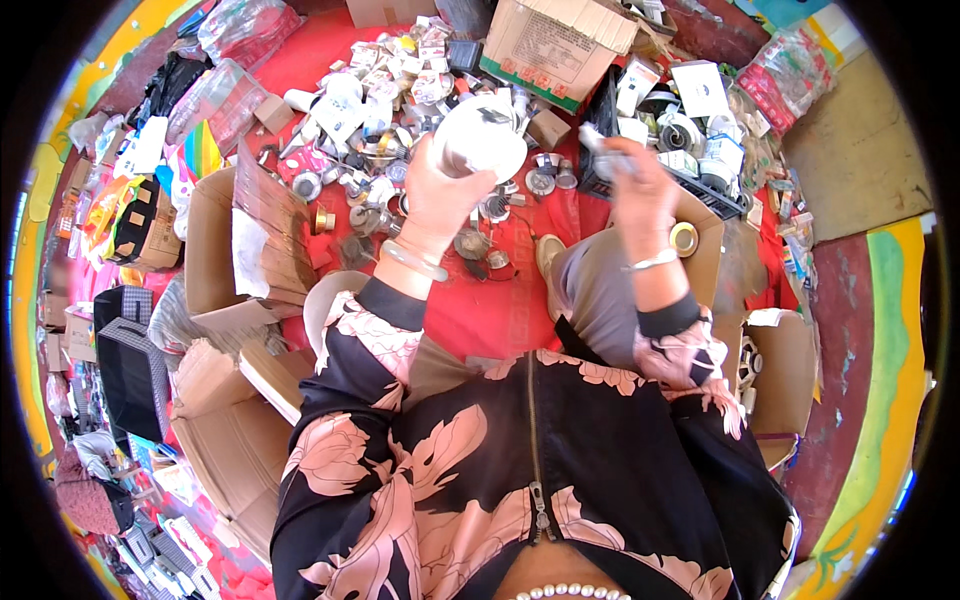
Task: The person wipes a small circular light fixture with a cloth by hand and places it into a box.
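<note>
My left hand (440, 196) grips a white round object (492, 125), like a lamp housing, with a dished, shaded inside. Raised to its right, my right hand (645, 196) has its fingers closed round a small whitish-grey piece (603, 148), too blurred to name. Beneath and beyond both hands spreads a heap of loose lamp parts (385, 120), with small white boxes and round metal fittings among them. A black crate (715, 192) behind my right hand is full of boxes and round lamp parts.
Red cloth (470, 320) covers the floor. An open carton (215, 240) stands left of my legs, another (225, 430) nearer me. At the far side a brown carton (550, 50) leans over the heap. An open carton (785, 375) with white parts sits at my right.
</note>
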